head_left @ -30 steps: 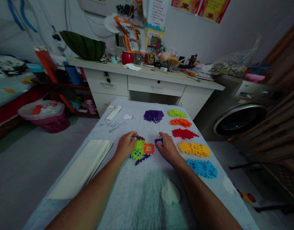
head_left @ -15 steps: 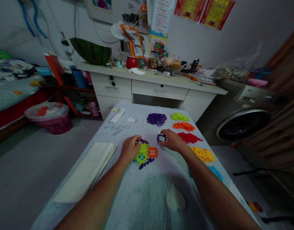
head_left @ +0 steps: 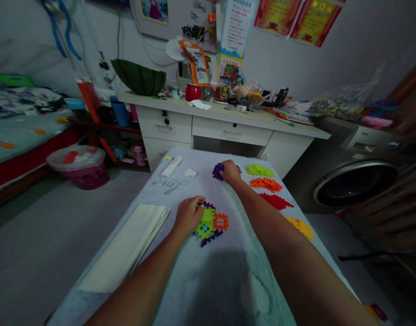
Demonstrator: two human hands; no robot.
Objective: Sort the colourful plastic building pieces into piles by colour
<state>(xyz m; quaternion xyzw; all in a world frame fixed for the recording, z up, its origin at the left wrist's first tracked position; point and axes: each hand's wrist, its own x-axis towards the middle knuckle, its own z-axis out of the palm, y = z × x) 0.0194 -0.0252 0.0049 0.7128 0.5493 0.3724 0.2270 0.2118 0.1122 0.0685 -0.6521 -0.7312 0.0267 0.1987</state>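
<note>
My left hand (head_left: 189, 213) is closed on the left edge of a flat cluster of joined plastic tiles (head_left: 212, 222), green, purple and orange, and holds it down on the pale table cover (head_left: 208, 280). My right arm is stretched forward. My right hand (head_left: 230, 172) lies on the purple tile pile (head_left: 216, 170) at the far end, fingers curled down onto purple tiles. To its right a row of sorted piles runs toward me: green (head_left: 260, 170), orange (head_left: 266, 184), red (head_left: 276, 201) and yellow (head_left: 301, 226).
A folded cream cloth (head_left: 126, 246) lies along the table's left edge and a white stick-shaped object (head_left: 171, 166) at the far left. Beyond the table stand a cluttered desk (head_left: 228, 122), a washing machine (head_left: 355, 181) at the right and a pink bin (head_left: 80, 165) on the floor at the left.
My right hand has gone from beside the joined tiles forward to the purple pile; the loose purple tile near it is gone from that spot. My left hand stays on the cluster.
</note>
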